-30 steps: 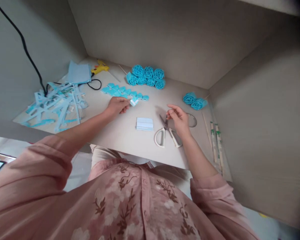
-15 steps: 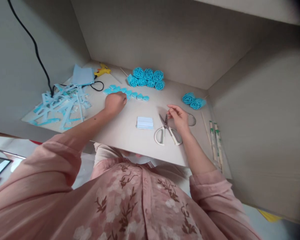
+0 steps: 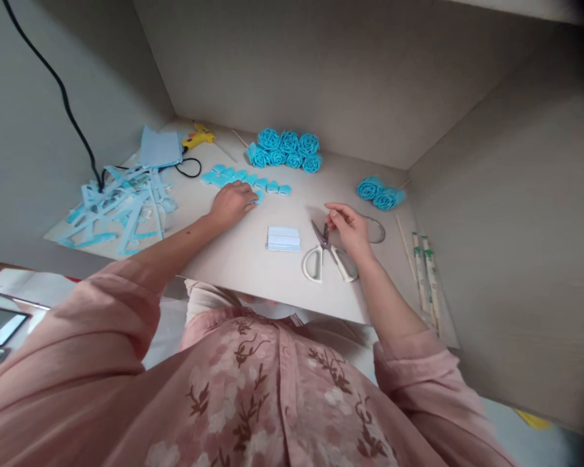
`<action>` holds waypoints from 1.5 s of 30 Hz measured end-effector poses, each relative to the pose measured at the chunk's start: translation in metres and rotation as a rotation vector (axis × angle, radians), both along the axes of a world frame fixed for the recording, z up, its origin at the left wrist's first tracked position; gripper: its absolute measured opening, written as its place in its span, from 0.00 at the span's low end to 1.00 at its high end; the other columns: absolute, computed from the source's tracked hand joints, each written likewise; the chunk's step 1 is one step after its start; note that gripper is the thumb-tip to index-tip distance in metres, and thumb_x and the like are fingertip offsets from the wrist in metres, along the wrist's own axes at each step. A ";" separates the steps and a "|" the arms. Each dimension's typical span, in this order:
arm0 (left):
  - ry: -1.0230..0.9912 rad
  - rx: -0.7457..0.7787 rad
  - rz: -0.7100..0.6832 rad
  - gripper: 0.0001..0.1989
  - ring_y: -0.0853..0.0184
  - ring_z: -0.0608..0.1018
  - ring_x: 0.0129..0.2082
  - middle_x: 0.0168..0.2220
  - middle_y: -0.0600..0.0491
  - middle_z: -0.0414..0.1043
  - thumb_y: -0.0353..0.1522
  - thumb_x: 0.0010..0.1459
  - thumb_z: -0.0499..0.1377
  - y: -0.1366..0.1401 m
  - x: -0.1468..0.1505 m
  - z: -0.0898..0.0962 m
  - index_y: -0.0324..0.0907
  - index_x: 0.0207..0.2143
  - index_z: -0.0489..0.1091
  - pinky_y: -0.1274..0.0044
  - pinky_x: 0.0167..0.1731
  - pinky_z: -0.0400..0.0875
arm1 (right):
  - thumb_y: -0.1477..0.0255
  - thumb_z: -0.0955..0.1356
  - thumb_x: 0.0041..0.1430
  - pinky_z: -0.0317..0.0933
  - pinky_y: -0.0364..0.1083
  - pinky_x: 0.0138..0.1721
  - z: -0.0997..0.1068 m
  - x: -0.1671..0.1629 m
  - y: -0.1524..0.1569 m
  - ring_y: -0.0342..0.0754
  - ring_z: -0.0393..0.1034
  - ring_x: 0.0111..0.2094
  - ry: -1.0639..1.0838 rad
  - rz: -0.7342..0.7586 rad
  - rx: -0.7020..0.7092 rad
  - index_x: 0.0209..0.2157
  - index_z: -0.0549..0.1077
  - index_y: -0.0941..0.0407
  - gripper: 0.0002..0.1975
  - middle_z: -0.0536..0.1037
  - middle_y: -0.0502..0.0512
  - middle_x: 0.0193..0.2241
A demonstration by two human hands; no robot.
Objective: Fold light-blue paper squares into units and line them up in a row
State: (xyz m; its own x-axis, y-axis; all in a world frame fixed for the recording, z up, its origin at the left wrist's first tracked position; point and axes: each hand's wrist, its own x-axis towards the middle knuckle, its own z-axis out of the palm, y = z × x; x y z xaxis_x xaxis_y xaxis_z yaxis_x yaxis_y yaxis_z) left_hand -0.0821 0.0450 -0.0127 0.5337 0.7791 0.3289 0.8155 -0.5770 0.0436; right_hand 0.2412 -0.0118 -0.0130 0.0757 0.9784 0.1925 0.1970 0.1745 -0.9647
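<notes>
My left hand [image 3: 233, 205] is low over the table with its fingers closed at a small blue petal-shaped piece [image 3: 259, 196], which shows at the fingertips. Just beyond it runs a row of similar blue petals [image 3: 243, 176], partly covered by the hand. My right hand [image 3: 349, 228] rests half curled, index finger stretched out and nothing visible in it. Beside its fingers lie white-handled scissors [image 3: 324, 248], blades parted and pointing away from me. A small stack of pale blue folded sheets [image 3: 283, 238] sits between the hands.
Blue offcut strips [image 3: 126, 201] are heaped at the left, near pale sheets [image 3: 160, 148] and a yellow glue gun [image 3: 199, 136]. Blue fabric-like roses [image 3: 289, 152] stand at the back; more roses [image 3: 379, 193] lie right. Wrapped sticks [image 3: 425, 275] line the right edge.
My left hand has moved a little right and towards me from the petal row, with a blue piece at its fingertips. My right hand has hardly moved.
</notes>
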 end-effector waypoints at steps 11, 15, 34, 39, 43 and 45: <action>-0.076 -0.036 0.059 0.15 0.54 0.74 0.41 0.37 0.41 0.77 0.31 0.62 0.53 0.010 0.007 -0.003 0.39 0.36 0.81 0.65 0.42 0.67 | 0.55 0.71 0.54 0.67 0.46 0.31 -0.003 0.003 0.001 0.43 0.68 0.24 -0.041 0.005 -0.001 0.42 0.79 0.54 0.20 0.77 0.49 0.25; -0.058 -0.037 0.069 0.15 0.53 0.75 0.41 0.37 0.40 0.77 0.30 0.62 0.53 0.014 0.006 -0.001 0.38 0.35 0.81 0.65 0.42 0.67 | 0.55 0.71 0.54 0.67 0.45 0.31 -0.005 0.003 0.002 0.42 0.67 0.24 -0.027 -0.001 0.006 0.41 0.80 0.54 0.20 0.77 0.48 0.24; -0.706 -0.326 -0.228 0.13 0.68 0.75 0.30 0.30 0.51 0.78 0.37 0.61 0.59 -0.027 0.069 0.032 0.38 0.32 0.79 0.76 0.33 0.66 | 0.67 0.69 0.66 0.63 0.47 0.42 0.044 -0.038 -0.039 0.53 0.74 0.45 -1.087 0.572 0.322 0.44 0.80 0.55 0.10 0.83 0.57 0.43; -0.742 -0.684 -0.301 0.14 0.70 0.75 0.26 0.28 0.52 0.79 0.34 0.59 0.57 -0.040 0.079 0.013 0.37 0.38 0.80 0.79 0.27 0.65 | 0.69 0.67 0.68 0.61 0.47 0.40 0.032 -0.049 -0.056 0.53 0.71 0.45 -1.288 0.505 0.335 0.44 0.79 0.56 0.10 0.81 0.60 0.42; -0.647 -0.571 -0.324 0.12 0.67 0.80 0.33 0.35 0.51 0.83 0.33 0.59 0.57 -0.042 0.077 -0.004 0.40 0.37 0.81 0.79 0.33 0.67 | 0.72 0.62 0.71 0.60 0.47 0.40 0.016 -0.055 -0.069 0.50 0.72 0.43 -1.282 0.356 0.322 0.44 0.79 0.56 0.13 0.82 0.59 0.42; -0.606 -0.533 -0.340 0.13 0.66 0.81 0.35 0.38 0.50 0.83 0.34 0.60 0.57 -0.042 0.076 -0.007 0.40 0.39 0.81 0.78 0.36 0.68 | 0.71 0.63 0.71 0.60 0.48 0.41 0.011 -0.057 -0.076 0.50 0.73 0.42 -1.251 0.308 0.331 0.43 0.79 0.56 0.13 0.82 0.58 0.42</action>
